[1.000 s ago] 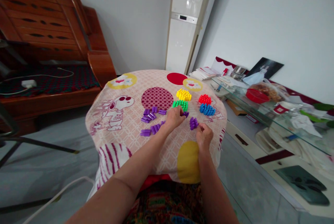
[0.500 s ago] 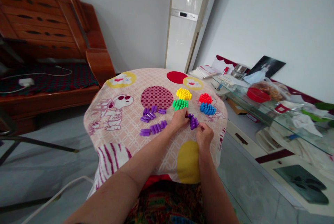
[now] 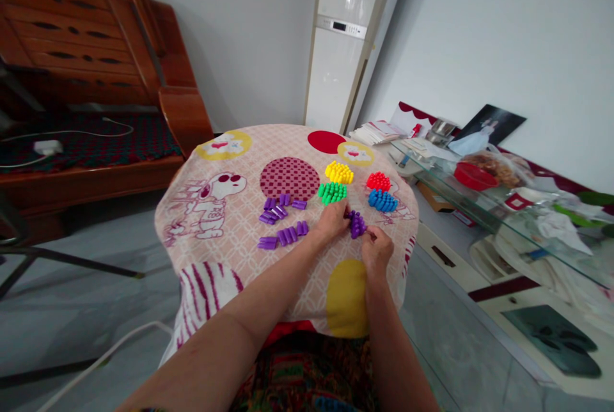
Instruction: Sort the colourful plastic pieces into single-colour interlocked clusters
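Observation:
A cluster of joined purple plastic building pieces [image 3: 356,224] is held just above the patterned cloth between my two hands. My right hand [image 3: 377,249] pinches its right side with thumb and fingertips. At its left side, my left hand [image 3: 333,220] is closed with its fingertips against a purple piece, mostly hidden by the fingers. Left of my hands lie loose purple pieces [image 3: 288,235] in short rows, with more purple pieces [image 3: 273,212] behind them. Beyond my left hand sit a green cluster [image 3: 332,192] and a yellow cluster [image 3: 339,173]. Farther right are a red cluster [image 3: 378,181] and a blue cluster [image 3: 382,201].
The clusters rest on a small round table with a printed tablecloth [image 3: 240,271]. To the right runs a glass-topped cabinet [image 3: 484,207] carrying a red bowl [image 3: 474,176] and papers. A wooden bench [image 3: 185,118] stands left, a tall white appliance [image 3: 336,66] behind.
My left hand has moved right, bringing a purple piece up against the purple cluster. My right hand has kept hold of the cluster in nearly the same spot.

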The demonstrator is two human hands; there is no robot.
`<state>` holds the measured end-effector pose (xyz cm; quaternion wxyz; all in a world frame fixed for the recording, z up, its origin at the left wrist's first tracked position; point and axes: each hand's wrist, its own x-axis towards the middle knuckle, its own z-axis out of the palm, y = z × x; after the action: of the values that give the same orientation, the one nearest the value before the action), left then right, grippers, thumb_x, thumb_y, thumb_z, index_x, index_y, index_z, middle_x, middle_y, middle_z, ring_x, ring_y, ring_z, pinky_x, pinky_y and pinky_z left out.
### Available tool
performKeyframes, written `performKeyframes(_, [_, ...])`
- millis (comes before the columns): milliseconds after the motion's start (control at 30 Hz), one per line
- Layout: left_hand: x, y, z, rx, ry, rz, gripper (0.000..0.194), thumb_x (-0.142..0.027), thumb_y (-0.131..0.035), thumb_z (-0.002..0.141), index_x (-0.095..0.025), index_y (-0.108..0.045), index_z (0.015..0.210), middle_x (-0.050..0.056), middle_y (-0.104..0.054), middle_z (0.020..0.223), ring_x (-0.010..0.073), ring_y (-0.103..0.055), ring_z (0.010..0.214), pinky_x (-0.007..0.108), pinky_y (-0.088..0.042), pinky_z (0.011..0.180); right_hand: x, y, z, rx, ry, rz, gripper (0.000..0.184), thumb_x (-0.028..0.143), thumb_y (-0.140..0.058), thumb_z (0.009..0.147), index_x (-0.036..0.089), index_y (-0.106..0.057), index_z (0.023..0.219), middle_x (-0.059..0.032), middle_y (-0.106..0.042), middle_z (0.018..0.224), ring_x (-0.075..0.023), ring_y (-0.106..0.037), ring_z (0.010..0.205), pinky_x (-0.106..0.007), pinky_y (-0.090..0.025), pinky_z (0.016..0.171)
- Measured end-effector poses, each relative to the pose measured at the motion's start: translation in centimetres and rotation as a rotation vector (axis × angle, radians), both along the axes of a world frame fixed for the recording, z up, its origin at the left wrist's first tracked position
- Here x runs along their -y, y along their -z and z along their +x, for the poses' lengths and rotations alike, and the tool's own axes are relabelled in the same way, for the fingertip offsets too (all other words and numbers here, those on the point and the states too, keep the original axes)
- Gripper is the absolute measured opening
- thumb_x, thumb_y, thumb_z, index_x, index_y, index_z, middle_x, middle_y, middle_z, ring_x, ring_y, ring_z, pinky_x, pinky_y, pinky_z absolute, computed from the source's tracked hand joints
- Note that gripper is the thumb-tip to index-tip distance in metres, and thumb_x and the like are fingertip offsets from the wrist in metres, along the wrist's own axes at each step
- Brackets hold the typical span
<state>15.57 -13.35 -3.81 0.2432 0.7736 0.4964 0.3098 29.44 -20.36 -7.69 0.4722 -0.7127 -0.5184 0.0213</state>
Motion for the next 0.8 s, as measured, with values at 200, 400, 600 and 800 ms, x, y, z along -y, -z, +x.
performKeyframes(200, [0.3,0.1,-0.1,0.031,0.019,0.022,0.021,-0.006,-0.057,0.073,-0.015,-0.062,0.091,0.008,-0.070,0.088,0.0212,-0.063,0.083,0.031,-0.047,0.072,0.0,0.0,0.0,0.021,-0.005,0.000,0.029,0.027,-0.049,0.074,0.016,-0.075,0.078,-0.0098,-0.073,0.075,-0.0210,-0.060,0.070,-0.030,-0.041,0.067])
performKeyframes(400, [0.6,0.0,-1.5,0.025,-0.006,0.019,0.028,-0.003,-0.056,0.074,-0.015,-0.064,0.098,0.007,-0.071,0.092,0.0176,-0.064,0.078,0.028,-0.049,0.071,0.0,0.2,0.2,0.012,-0.017,-0.019,0.030,0.027,-0.048,0.072,0.015,-0.075,0.080,-0.0090,-0.072,0.075,-0.0206,-0.059,0.069,-0.030,-0.040,0.066])
performKeyframes(600, [0.9,-2.5,-7.7,-0.176,-0.103,0.044,0.018,-0.014,-0.063,0.078,-0.016,-0.069,0.095,0.005,-0.073,0.090,0.0167,-0.065,0.082,0.026,-0.047,0.075,0.2,0.1,0.1,0.006,-0.029,-0.034,0.028,0.026,-0.049,0.071,0.014,-0.074,0.078,-0.0088,-0.071,0.073,-0.0202,-0.059,0.067,-0.029,-0.038,0.064])
performKeyframes(800, [1.5,-3.4,-12.5,-0.461,-0.086,-0.053,0.020,-0.024,-0.068,0.076,-0.018,-0.073,0.094,0.004,-0.072,0.087,0.0194,-0.065,0.081,0.026,-0.043,0.070,0.1,-0.1,0.0,0.002,-0.003,-0.054,0.029,0.023,-0.049,0.071,0.014,-0.075,0.081,-0.0099,-0.073,0.076,-0.0207,-0.060,0.069,-0.029,-0.039,0.066])
